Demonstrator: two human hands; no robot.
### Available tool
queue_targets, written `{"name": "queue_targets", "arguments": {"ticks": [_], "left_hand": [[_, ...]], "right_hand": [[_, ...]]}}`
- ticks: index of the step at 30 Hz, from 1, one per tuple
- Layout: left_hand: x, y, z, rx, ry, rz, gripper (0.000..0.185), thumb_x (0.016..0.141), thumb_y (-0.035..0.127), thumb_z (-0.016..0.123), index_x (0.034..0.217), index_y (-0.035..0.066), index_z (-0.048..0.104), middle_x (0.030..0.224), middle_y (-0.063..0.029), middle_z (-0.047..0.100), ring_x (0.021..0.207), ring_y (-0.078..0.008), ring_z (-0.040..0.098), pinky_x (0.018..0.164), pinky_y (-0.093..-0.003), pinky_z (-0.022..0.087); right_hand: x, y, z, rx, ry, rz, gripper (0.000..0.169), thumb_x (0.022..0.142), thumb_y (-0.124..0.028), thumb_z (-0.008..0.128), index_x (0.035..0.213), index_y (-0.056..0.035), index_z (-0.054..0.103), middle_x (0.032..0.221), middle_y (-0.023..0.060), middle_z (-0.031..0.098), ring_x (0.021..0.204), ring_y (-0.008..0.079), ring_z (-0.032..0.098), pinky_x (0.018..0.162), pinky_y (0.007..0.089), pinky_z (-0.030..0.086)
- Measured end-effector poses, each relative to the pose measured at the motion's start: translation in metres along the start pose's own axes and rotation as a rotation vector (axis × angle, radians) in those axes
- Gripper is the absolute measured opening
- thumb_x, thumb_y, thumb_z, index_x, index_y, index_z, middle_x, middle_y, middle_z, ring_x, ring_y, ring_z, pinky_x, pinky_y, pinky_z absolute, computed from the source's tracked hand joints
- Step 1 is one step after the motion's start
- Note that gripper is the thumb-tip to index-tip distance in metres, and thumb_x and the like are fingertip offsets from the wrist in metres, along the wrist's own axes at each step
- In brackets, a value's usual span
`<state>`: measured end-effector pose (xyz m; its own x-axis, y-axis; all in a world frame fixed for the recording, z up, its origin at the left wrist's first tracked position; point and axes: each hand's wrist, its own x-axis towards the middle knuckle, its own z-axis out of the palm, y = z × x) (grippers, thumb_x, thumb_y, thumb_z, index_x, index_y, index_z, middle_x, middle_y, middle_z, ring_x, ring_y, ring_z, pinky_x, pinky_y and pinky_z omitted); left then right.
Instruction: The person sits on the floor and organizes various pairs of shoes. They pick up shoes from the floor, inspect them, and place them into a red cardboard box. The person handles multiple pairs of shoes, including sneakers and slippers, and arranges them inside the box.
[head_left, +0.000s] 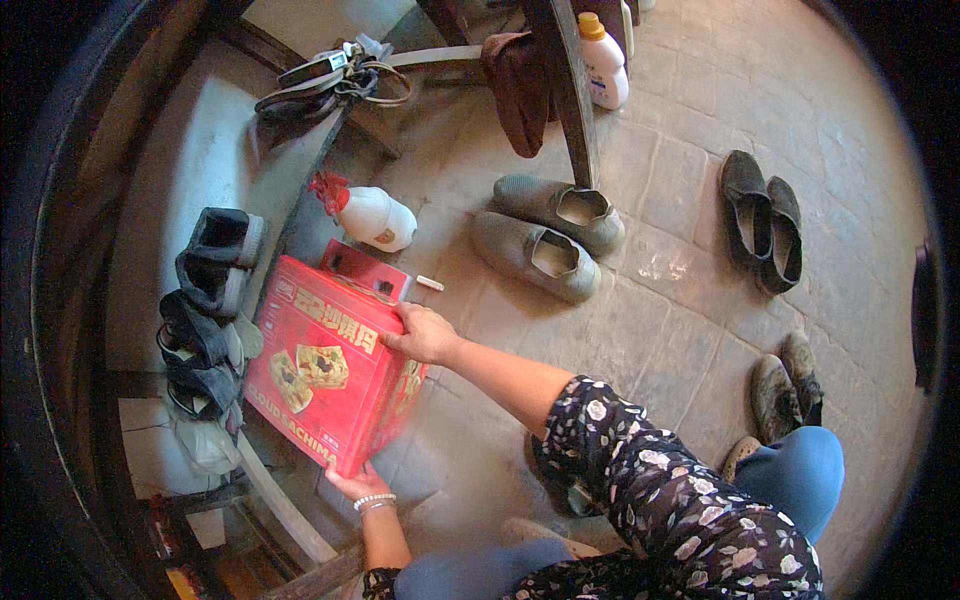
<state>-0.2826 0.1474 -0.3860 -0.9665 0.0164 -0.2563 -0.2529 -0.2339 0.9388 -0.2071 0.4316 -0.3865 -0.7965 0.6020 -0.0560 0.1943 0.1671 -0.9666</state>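
Observation:
A red cardboard snack box (322, 360), with pictures of sachima on its face, is between my two hands. My right hand (421, 334) grips its upper right corner by a handle flap. At the lower edge my left hand (356, 484), with a bead bracelet on the wrist, holds the bottom corner. Just behind the box lies a smaller red carton (365, 268) with dark openings. A white plastic bottle (379, 217) with red wrapping at its neck lies beyond that, and a short white stick (430, 283) is on the floor beside the carton.
Grey slip-on shoes (536, 251) stand on the tiled floor beside a wooden leg (566, 97). Dark shoes (746, 217) and worn shoes (780, 390) are at the right. Several shoes (206, 315) line a ledge at the left. A white bottle with an orange cap (602, 67) stands at the top.

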Motion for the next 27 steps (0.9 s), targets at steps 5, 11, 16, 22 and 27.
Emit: {"name": "queue_targets", "arguments": {"ticks": [5,11,16,22,27], "left_hand": [[-0.051,0.014,0.015,0.076,-0.016,-0.07,0.063,0.075,0.047,0.049,0.124,0.01,0.042,0.127,-0.0071,0.046,0.117,-0.023,0.04,0.097,-0.0409,0.027],[-0.103,0.009,-0.007,0.091,-0.199,-0.168,0.056,0.081,0.049,0.042,0.126,0.015,0.041,0.127,-0.0052,0.046,0.115,-0.0247,0.042,0.092,-0.0468,0.035],[-0.127,-0.001,-0.01,0.152,-0.418,-0.333,0.053,0.085,0.047,0.036,0.126,0.013,0.041,0.126,-0.005,0.047,0.115,-0.0267,0.044,0.088,-0.0491,0.04],[-0.125,0.005,-0.016,0.315,-0.634,-0.33,0.053,0.089,0.044,0.034,0.129,0.008,0.037,0.127,-0.0084,0.045,0.117,-0.0267,0.044,0.096,-0.0485,0.036],[-0.132,0.02,0.013,0.299,-0.737,-0.465,0.056,0.091,0.046,0.03,0.131,0.007,0.033,0.13,-0.009,0.043,0.118,-0.0256,0.042,0.099,-0.0453,0.034]], "right_hand": [[-0.042,-0.01,-0.037,-0.142,0.172,-0.037,0.052,0.071,-0.044,0.056,0.093,0.0032,0.052,0.093,0.0234,0.057,0.09,0.0379,0.053,0.081,0.0435,0.043],[-0.137,-0.017,-0.109,-0.2,0.128,0.119,0.052,0.072,-0.042,0.054,0.089,0.0069,0.048,0.091,0.0277,0.056,0.088,0.0395,0.054,0.079,0.0455,0.044],[-0.174,-0.01,-0.155,-0.304,0.123,0.134,0.054,0.075,-0.045,0.055,0.09,0.0052,0.046,0.086,0.0262,0.057,0.082,0.0394,0.057,0.074,0.0458,0.045],[-0.195,-0.016,-0.199,-0.279,0.127,0.183,0.048,0.077,-0.045,0.054,0.088,0.0021,0.049,0.083,0.0251,0.058,0.082,0.0393,0.058,0.071,0.0462,0.046],[-0.184,-0.016,-0.212,-0.3,0.101,0.237,0.05,0.078,-0.046,0.053,0.09,0.0023,0.05,0.082,0.0252,0.06,0.081,0.0388,0.059,0.071,0.0453,0.046]]}}
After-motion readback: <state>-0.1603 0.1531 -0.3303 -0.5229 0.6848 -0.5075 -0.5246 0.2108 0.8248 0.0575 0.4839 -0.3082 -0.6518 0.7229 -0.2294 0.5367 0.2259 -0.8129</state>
